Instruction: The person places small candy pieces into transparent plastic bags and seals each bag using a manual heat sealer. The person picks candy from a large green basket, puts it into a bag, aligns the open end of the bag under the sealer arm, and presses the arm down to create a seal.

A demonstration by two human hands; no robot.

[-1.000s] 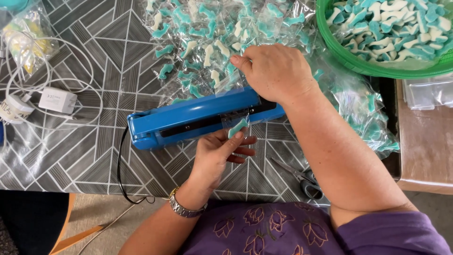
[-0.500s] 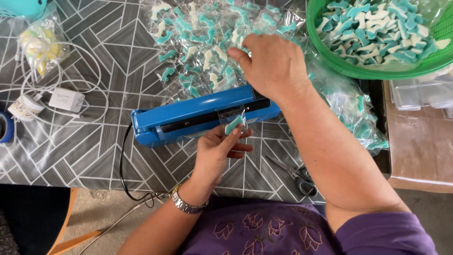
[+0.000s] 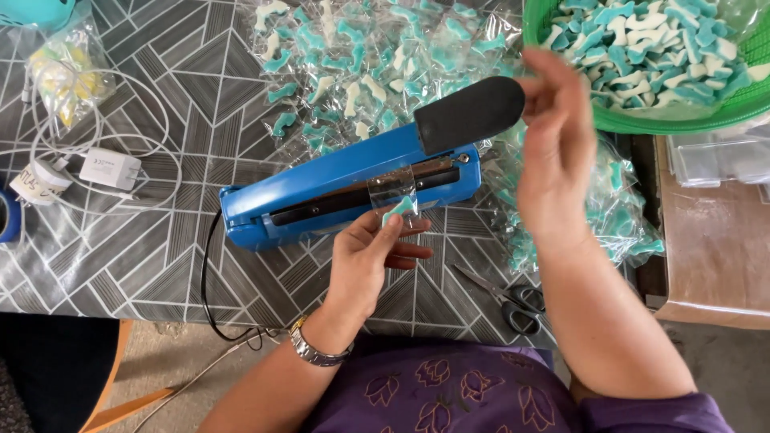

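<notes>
A white charger (image 3: 111, 169) lies near the table's (image 3: 160, 265) left edge. Mid-table, the left hand (image 3: 370, 261) pinches a small clear bag (image 3: 396, 199) with a teal candy, its top on the blue heat sealer (image 3: 321, 188). The right hand (image 3: 557, 152), fingers loosely spread, touches the sealer's raised black handle (image 3: 469, 114). Scissors (image 3: 504, 297) lie at the near edge.
</notes>
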